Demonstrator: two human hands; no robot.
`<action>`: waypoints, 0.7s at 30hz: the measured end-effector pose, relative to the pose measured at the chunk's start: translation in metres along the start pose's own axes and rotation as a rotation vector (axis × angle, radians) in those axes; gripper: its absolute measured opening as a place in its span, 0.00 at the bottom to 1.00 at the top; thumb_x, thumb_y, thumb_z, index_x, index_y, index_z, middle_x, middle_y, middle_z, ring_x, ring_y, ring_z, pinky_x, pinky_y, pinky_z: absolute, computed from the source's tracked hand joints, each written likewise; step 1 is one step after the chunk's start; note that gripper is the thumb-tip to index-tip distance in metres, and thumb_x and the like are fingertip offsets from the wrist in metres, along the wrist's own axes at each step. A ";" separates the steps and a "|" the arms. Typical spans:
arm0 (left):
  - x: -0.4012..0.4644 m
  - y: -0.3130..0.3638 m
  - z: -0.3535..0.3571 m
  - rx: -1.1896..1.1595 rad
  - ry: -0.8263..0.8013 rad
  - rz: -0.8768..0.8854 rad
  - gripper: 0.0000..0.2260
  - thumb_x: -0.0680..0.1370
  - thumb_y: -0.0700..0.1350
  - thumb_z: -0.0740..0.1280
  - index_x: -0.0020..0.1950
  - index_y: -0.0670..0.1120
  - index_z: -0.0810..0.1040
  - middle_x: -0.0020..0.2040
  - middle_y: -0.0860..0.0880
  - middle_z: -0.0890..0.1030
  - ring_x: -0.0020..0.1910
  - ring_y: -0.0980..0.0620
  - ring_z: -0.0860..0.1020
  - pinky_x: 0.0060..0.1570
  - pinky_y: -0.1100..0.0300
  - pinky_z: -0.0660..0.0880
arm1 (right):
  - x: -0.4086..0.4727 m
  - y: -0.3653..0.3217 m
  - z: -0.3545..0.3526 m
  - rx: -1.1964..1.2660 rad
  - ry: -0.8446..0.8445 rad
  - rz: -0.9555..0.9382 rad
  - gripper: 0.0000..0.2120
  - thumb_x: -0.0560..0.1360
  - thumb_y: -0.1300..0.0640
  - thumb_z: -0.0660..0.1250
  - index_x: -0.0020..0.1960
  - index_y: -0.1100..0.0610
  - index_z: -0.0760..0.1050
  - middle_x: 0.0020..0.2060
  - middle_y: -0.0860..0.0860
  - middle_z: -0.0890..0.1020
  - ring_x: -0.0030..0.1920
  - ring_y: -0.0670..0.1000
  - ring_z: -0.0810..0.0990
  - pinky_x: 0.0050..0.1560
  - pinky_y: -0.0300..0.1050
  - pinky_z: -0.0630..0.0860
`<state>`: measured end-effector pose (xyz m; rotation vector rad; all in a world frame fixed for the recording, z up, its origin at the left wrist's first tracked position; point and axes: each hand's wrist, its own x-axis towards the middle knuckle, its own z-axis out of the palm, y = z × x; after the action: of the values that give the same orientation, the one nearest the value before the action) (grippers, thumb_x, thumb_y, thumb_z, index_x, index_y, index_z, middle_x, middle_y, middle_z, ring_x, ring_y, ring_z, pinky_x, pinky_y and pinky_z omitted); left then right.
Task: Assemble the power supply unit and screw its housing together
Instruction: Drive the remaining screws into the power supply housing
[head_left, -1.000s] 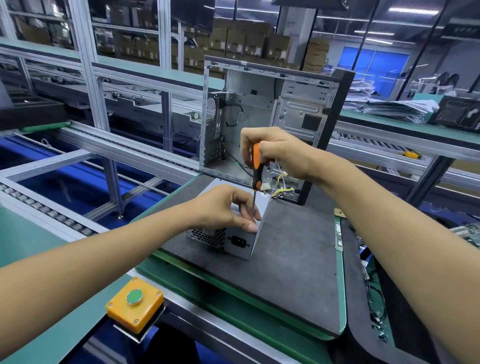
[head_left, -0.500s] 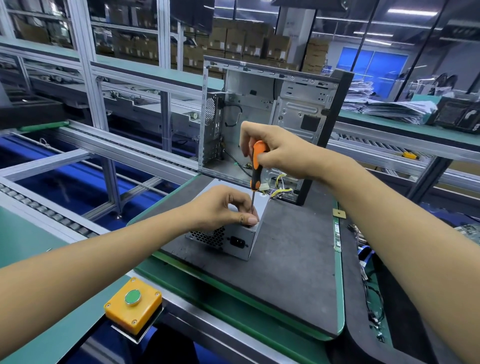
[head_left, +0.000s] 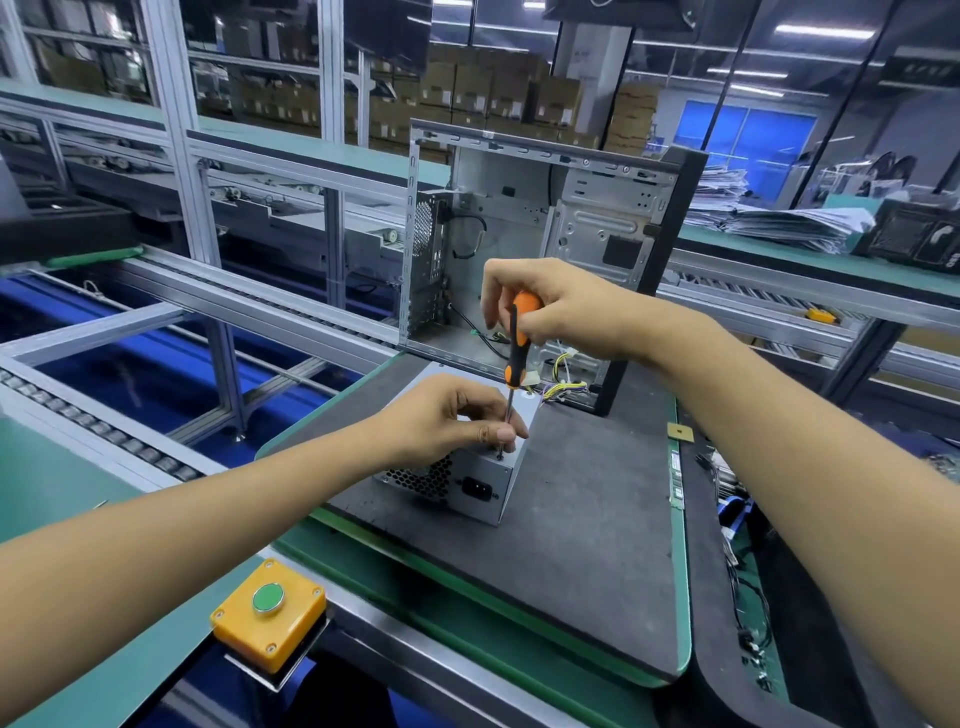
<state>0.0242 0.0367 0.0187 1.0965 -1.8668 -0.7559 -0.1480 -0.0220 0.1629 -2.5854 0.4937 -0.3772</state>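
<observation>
A grey metal power supply unit (head_left: 480, 486) lies on the dark mat (head_left: 582, 525), its vent grille and black socket facing me. My right hand (head_left: 556, 306) grips the orange and black handle of a screwdriver (head_left: 516, 345) held nearly upright. Its thin shaft runs down to a screw at the unit's top near edge (head_left: 500, 456). My left hand (head_left: 457, 415) rests on top of the unit and pinches the shaft low down between thumb and fingertips. Yellow and coloured wires (head_left: 563, 385) trail from the unit's far end.
An open, empty computer case (head_left: 587, 218) stands upright just behind the unit. A yellow box with a green button (head_left: 269, 613) sits at the bench's near edge. Roller conveyor rails (head_left: 104, 447) run on the left. Loose cables (head_left: 748, 613) lie on the right.
The screwdriver handle has shifted slightly in my right hand and stands a little higher. My left fingers stay pinched at the shaft; the unit has not moved.
</observation>
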 end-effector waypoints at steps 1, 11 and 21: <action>0.000 0.002 -0.001 -0.009 -0.028 -0.009 0.04 0.81 0.41 0.72 0.47 0.45 0.85 0.51 0.51 0.87 0.49 0.57 0.84 0.52 0.62 0.79 | 0.000 0.001 0.001 -0.003 0.009 0.004 0.15 0.64 0.63 0.58 0.47 0.52 0.76 0.36 0.50 0.77 0.34 0.46 0.73 0.36 0.37 0.71; 0.002 0.000 0.011 -0.262 0.137 0.060 0.05 0.77 0.40 0.76 0.49 0.50 0.87 0.39 0.42 0.86 0.39 0.47 0.84 0.47 0.59 0.80 | 0.003 -0.006 -0.003 -0.228 0.050 0.008 0.04 0.73 0.59 0.67 0.45 0.52 0.76 0.37 0.46 0.83 0.39 0.44 0.81 0.39 0.43 0.77; -0.002 0.004 0.006 -0.254 0.033 0.044 0.11 0.82 0.37 0.69 0.62 0.48 0.81 0.47 0.43 0.87 0.48 0.49 0.86 0.53 0.59 0.79 | 0.000 -0.011 -0.008 -0.125 0.045 0.006 0.11 0.69 0.70 0.64 0.44 0.54 0.75 0.36 0.57 0.78 0.28 0.43 0.72 0.28 0.35 0.69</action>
<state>0.0181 0.0407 0.0190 0.8985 -1.7072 -0.9163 -0.1472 -0.0158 0.1753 -2.7005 0.5568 -0.4162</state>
